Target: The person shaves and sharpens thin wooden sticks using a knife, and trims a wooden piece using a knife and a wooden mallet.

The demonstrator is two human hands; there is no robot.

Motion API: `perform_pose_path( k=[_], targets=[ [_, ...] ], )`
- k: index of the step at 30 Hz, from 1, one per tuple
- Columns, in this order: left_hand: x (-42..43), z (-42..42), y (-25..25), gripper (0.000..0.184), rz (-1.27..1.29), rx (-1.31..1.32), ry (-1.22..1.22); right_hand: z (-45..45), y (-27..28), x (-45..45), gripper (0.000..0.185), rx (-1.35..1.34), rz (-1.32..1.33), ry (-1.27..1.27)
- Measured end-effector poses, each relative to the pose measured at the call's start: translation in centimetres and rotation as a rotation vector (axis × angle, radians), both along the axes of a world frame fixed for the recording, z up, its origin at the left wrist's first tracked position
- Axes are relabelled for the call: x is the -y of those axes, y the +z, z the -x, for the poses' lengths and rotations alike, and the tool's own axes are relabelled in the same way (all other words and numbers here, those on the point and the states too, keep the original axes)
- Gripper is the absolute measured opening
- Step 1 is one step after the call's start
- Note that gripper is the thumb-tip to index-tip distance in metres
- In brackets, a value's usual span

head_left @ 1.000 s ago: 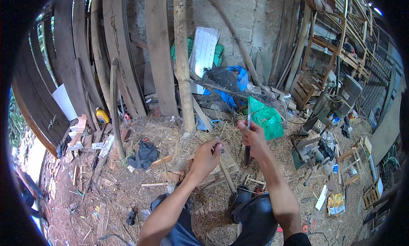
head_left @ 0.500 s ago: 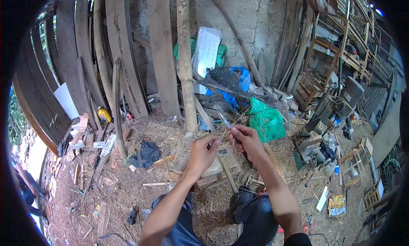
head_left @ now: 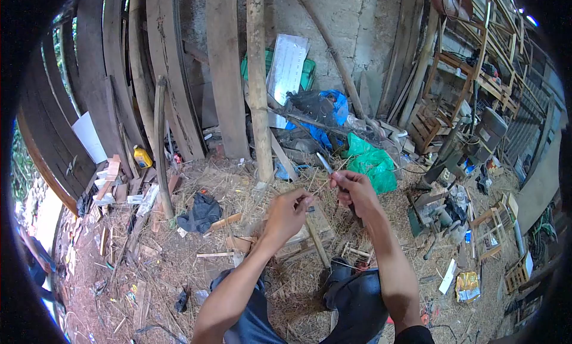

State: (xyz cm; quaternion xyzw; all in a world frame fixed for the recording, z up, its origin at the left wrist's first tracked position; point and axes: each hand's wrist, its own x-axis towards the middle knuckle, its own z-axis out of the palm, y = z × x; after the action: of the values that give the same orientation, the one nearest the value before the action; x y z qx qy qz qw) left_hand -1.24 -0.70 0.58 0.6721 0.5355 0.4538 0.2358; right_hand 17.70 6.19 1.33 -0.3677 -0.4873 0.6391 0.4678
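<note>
My right hand (head_left: 357,195) is closed round the handle of a knife (head_left: 324,163). Its pale blade points up and away to the left, and its handle is mostly hidden in my fist. To the left, a short gap away, my left hand (head_left: 288,214) has its fingertips pinched together. Whatever lies between them is too small and thin to make out. Beneath both hands, a low wooden block (head_left: 322,225) sits on the straw-strewn ground between my knees, with a stick (head_left: 317,242) leaning across it.
A wooden post (head_left: 258,93) rises ahead. Behind it lie a green plastic bag (head_left: 370,165) and a blue tarp (head_left: 339,108). A dark cloth (head_left: 201,213) and a yellow bottle (head_left: 142,157) are on the left. A wooden rack (head_left: 471,76) and machinery (head_left: 476,141) stand right.
My hands have moved apart slightly, the right one with the knife shifting right and its blade tilting more upright. A thin strip seen at my left fingertips is hard to make out now.
</note>
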Motion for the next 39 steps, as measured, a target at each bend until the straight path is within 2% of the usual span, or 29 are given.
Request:
perform_pose_path(
  k=[4,12,14,16,17,18,20,22,23,25,28,30,34,36,39],
  targets=[
    [0.1,-0.4,0.0,0.009,-0.035,0.05,-0.062,-1.3,0.1,-0.6,0.02,0.025,0.024,-0.043],
    [-0.1,-1.0,-1.0,0.014,-0.093,-0.078,-0.031,-4.5,-1.3,-2.9,0.019,0.112,-0.005,-0.129],
    [0.8,0.1,0.0,0.012,-0.054,-0.055,-0.022,-7.7,-2.4,-4.6,0.018,0.05,0.023,-0.544],
    [0.6,1.7,0.3,0.01,-0.029,-0.033,-0.007,-9.4,-3.7,-4.1,0.018,0.028,-0.006,-0.581],
    [-0.2,2.1,-0.3,0.011,-0.003,0.078,-0.009,-10.1,-4.1,-4.1,0.019,0.022,-0.036,-0.621],
    [-0.7,2.1,-1.0,0.013,0.032,0.194,-0.016,-8.5,-2.7,-2.6,0.023,0.101,-0.033,-0.55],
    [-1.2,1.7,-1.7,0.014,0.069,0.248,-0.034,-5.5,-2.1,-1.7,0.025,0.11,-0.15,-0.316],
    [-1.6,1.6,-1.7,0.015,0.094,0.279,-0.048,-1.2,-0.3,0.4,0.023,0.047,-0.143,-0.128],
    [-1.7,1.2,-1.8,0.014,0.119,0.316,-0.071,0.4,-0.3,0.9,0.023,0.039,-0.142,-0.133],
    [-1.7,0.8,-1.8,0.013,0.145,0.357,-0.097,2.0,-0.4,1.5,0.021,-0.012,-0.092,0.191],
    [-1.3,0.9,-1.6,0.012,0.094,0.247,-0.094,1.6,-0.5,0.5,0.02,0.087,-0.016,0.132],
    [-1.0,1.2,-1.5,0.014,0.167,0.345,-0.155,0.1,-0.3,-0.2,0.019,0.023,-0.011,0.041],
    [-1.2,1.9,-2.2,0.014,0.236,0.374,-0.242,-2.8,-0.4,-1.3,0.021,-0.02,0.016,-0.054],
    [-1.2,1.6,-2.3,0.015,0.281,0.233,-0.213,-3.2,-0.7,-1.5,0.021,-0.011,0.028,-0.075],
    [-1.5,0.8,-2.6,0.015,0.211,0.21,-0.246,-3.2,-1.1,-1.8,0.02,0.017,0.045,-0.13]
  ],
)
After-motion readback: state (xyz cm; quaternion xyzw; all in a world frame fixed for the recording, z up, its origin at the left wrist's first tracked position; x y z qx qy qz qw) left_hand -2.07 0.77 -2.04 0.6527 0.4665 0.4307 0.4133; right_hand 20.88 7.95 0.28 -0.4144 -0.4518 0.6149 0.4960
